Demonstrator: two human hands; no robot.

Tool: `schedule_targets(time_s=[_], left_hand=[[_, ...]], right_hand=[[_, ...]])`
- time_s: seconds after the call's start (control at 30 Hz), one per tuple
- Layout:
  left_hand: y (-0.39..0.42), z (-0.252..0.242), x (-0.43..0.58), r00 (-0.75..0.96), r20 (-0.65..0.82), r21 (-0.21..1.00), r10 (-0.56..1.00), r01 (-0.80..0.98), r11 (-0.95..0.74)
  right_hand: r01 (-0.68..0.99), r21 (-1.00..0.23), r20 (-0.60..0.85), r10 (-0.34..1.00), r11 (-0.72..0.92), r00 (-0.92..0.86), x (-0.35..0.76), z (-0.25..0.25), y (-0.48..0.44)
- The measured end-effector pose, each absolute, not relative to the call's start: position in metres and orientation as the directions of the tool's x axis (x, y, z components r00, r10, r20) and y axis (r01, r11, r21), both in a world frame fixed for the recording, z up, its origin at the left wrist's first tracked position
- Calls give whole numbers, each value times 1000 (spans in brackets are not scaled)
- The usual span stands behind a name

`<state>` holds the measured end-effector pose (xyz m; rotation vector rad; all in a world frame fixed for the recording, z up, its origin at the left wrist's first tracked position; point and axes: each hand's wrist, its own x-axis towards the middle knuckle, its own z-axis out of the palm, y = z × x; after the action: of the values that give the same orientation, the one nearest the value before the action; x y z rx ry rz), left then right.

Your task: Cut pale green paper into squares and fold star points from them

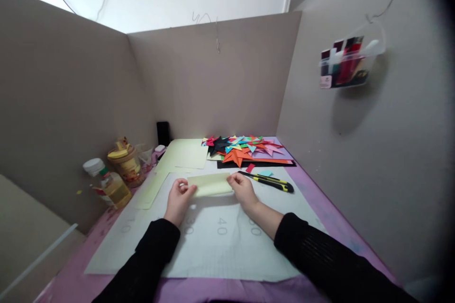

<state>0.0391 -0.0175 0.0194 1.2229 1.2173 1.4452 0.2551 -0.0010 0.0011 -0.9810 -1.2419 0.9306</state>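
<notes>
A pale yellow strip of paper (210,183) lies folded over the white cutting mat (213,251). My left hand (180,200) pinches its left end with curled fingers. My right hand (242,189) pinches its right end. Both sleeves are black. A yellow and black utility knife (270,182) rests on the mat just right of my right hand. Small red (250,168) and light blue (265,173) paper scraps lie beyond it.
A heap of coloured folded paper shapes (245,147) sits on dark sheets at the back right. Pale yellow sheets (185,154) lie at the back left. A bottle (108,183) and a jar (126,162) stand at the left. Cardboard walls enclose the desk; a wall pocket (343,64) hangs right.
</notes>
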Motion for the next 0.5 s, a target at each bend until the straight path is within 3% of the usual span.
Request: schedule_targets(time_s=[0.5], left_hand=[[-21,24,39,-139,96,993,986,-58,-105]], right_hand=[[5,-944,329,941,329,87,257,-5,-1]])
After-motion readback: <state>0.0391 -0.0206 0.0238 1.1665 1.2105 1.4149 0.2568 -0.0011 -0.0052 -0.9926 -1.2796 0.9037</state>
